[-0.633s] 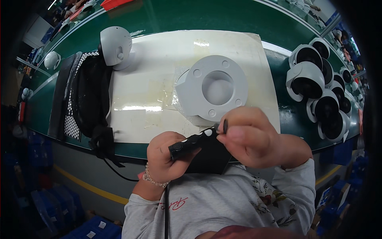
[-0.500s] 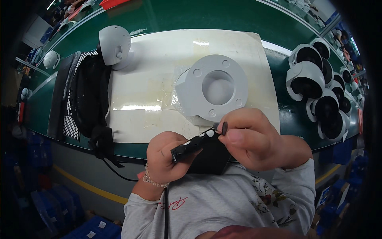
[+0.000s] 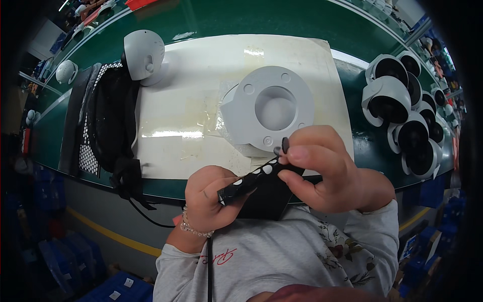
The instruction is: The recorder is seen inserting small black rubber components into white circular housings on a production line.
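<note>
My left hand point(image 3: 209, 199) is closed round one end of a black sheet point(image 3: 266, 201), whose bent upper edge shows a row of white round spots. Between thumb and fingers of my right hand point(image 3: 329, 173), at the sheet's far end, is a small dark round pad point(image 3: 285, 145). A second dark piece beside it sits at the sheet's corner; whether it is stuck there I cannot tell. Just beyond my hands a white ring-shaped base point(image 3: 239, 118) lies on the mat, with a wide central opening and small round recesses in its face.
A white mat point(image 3: 176, 110) covers the middle of the green table point(image 3: 241, 20). At left are a white camera-like unit point(image 3: 143, 55) and a black pouch point(image 3: 115, 121) with a cord. Several white housings with black fronts point(image 3: 390, 100) cluster at right.
My right hand has moved slightly up and away from me, its fingers opening a little, and the dark pad is raised higher at the sheet's end. My left hand keeps its hold.
</note>
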Demonstrator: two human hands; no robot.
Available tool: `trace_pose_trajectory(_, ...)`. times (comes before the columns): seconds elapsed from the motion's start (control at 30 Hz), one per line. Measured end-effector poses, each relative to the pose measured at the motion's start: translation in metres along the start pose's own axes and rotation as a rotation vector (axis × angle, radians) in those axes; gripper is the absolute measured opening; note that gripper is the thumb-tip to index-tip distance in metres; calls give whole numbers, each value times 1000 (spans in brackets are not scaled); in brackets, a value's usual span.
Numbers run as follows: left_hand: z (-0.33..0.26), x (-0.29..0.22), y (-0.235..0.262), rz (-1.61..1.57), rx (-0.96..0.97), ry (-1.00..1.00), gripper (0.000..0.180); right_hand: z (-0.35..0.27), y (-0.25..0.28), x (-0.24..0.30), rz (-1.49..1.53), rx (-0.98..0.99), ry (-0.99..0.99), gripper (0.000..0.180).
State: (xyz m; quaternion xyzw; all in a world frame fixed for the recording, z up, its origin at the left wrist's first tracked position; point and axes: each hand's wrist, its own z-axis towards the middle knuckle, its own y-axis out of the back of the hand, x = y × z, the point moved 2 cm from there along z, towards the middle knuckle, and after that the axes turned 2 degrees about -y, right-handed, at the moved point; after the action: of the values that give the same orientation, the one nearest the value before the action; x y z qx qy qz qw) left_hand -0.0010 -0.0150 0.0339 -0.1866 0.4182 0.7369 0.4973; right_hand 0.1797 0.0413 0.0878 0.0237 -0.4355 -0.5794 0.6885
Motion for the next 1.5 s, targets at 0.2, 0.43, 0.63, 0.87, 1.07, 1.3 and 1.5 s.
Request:
trace_pose_trajectory(0.2,2,-2,1,28,-14,-35,23,0,0,3,-10,29,54,54)
trace_pose_trajectory(0.43,2,4,2,-164,55,125,24,-1,6,4,166,174,107,39)
trace_pose_trajectory(0.63,11,6,-11,-86,-93,-101,23,22,30,-41,181,-260,-163,66)
trace_pose_trajectory(0.87,-1,24,-21,-59,-2,-109,26,38,27,-48,214,-178,-363,61)
trace_pose_trajectory(1.07,-2,30,-24,-84,20,-123,23,41,29,-38,-105,-87,-324,53)
trace_pose_trajectory(1.3,-4,32,-24,-84,8,-155,22,34,22,-12,-370,-28,-106,49)
trace_pose_trajectory(1.5,-1,29,-21,-42,21,-198,23,41,7,-33,-108,-35,-202,40)
